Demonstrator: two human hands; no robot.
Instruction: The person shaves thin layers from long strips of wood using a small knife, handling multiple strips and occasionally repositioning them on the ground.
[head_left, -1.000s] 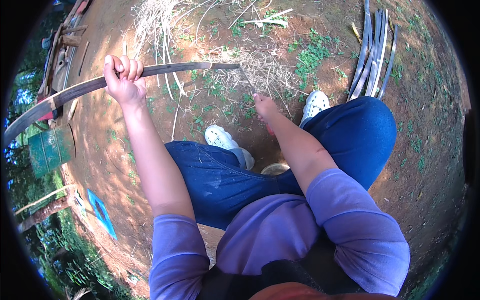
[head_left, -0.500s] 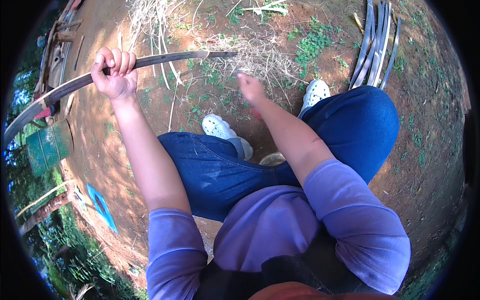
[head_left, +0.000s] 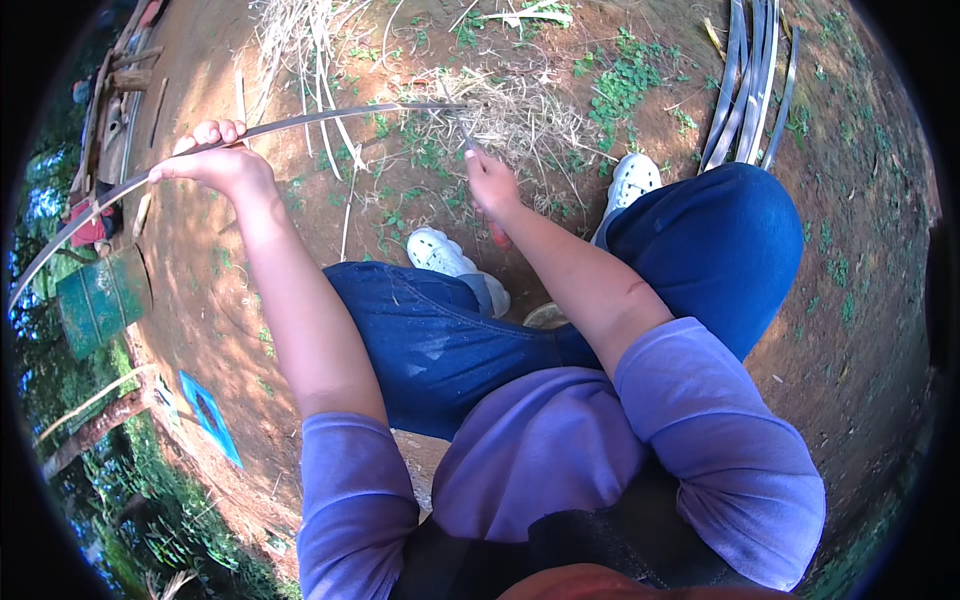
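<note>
My left hand is out at the upper left, closed around a long bamboo strip with its thumb stretched along it. The strip bends from the left rim, through that hand, to a tip over the shavings. In my right hand is a knife, its red handle end showing below the fist. The thin blade points up toward the strip's right end; whether they touch I cannot tell. Most of the knife's handle is hidden by my fingers.
Pale curled shavings lie on the soil beyond my white shoes. Long pale strips lie at the upper left, dark strips at the upper right. A green panel and a blue frame are at left.
The left hand has loosened from a fist and rolled palm-up, and the strip has turned with its narrow edge toward me. The right hand has shifted slightly left; the knife shows more clearly.
</note>
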